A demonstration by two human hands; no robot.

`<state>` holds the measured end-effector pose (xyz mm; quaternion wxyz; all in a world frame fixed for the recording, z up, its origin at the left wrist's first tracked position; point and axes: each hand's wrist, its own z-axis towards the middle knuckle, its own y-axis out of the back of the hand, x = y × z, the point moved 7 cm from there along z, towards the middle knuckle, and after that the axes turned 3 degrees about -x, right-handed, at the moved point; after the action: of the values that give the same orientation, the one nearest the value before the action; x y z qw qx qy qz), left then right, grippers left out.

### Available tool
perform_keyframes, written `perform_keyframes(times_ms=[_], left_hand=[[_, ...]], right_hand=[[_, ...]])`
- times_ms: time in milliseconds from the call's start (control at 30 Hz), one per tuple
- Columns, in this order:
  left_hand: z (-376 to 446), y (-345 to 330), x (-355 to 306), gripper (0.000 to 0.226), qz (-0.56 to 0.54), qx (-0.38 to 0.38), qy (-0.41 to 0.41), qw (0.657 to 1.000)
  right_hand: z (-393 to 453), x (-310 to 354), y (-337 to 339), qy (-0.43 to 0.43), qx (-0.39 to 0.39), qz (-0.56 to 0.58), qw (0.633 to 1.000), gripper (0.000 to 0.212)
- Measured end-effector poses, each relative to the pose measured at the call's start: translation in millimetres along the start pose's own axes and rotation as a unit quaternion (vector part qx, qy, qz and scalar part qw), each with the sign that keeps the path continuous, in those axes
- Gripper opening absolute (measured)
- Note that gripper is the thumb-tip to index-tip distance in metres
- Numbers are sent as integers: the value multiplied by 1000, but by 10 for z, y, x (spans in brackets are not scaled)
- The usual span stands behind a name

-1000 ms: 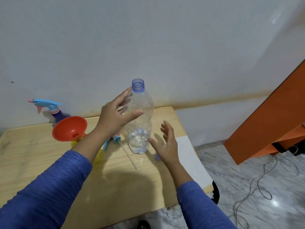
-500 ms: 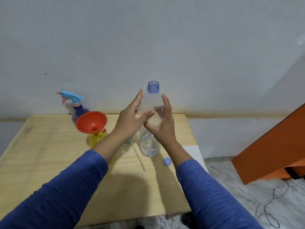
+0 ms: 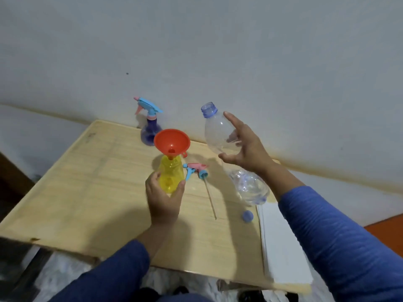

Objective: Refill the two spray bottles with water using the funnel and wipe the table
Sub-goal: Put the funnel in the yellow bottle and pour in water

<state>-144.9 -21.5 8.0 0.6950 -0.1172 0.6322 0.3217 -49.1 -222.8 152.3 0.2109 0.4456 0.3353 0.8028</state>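
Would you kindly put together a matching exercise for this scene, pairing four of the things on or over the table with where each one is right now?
Things:
1. orange funnel
2. clear water bottle
3. purple spray bottle
4. blue bottle cap

Places:
A. standing at the back of the table by the wall, spray head on
B. lying on the wooden table near the white sheet
C. seated in the neck of the yellow spray bottle, which the left hand grips
D. held tilted above the table in the right hand

Pairs: 1-C, 2-D, 3-A, 4-B
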Motion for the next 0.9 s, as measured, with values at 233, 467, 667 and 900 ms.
perform_keyframes(times_ms=[233,467,667,900], left_hand=[[348,-120,53,69,-3,34,33,999],[411,-131,166,58,-11,51,65,997],[414,-106,170,58,-13,48,67,997],[403,-99,175,58,-17,50,81,995]], right_hand=[[98,24,-105,36,164,-104,980,102],[168,79,-103,22,234,-166,958,105],[252,98,-111,19,259,-200,945,103],[349,198,-73,35,278,-247,928,102]])
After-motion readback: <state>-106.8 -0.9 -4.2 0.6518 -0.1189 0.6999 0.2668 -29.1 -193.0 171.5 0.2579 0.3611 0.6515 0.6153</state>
